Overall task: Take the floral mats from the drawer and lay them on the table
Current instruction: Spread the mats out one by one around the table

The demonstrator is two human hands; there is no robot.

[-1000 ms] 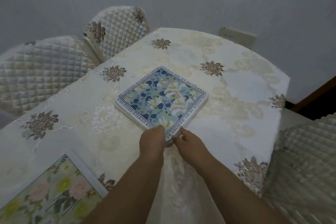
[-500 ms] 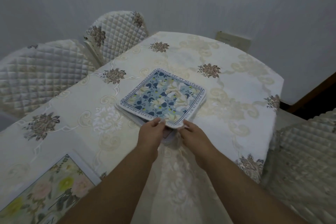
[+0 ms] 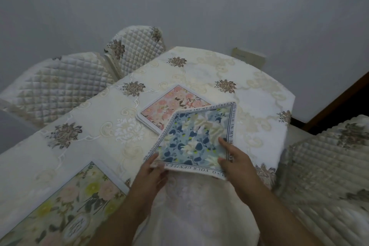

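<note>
A blue floral mat (image 3: 196,138) with a lettered border is lifted and tilted above the table (image 3: 83,126). My right hand (image 3: 235,158) grips its near right edge, thumb on top. My left hand (image 3: 153,171) pinches its near left corner. Beneath it a pink floral mat (image 3: 171,104) lies flat on the cream tablecloth, partly covered by the blue one. A green and yellow floral mat (image 3: 65,205) lies flat at the near left of the table.
Quilted chair backs stand at the far left (image 3: 56,84), behind the table (image 3: 135,50) and at the right (image 3: 327,166). A grey wall runs behind. The table's edge curves round on the right side.
The blue mat has been lifted off the stack and swung toward the right, uncovering the pink mat underneath. Both hands moved with it.
</note>
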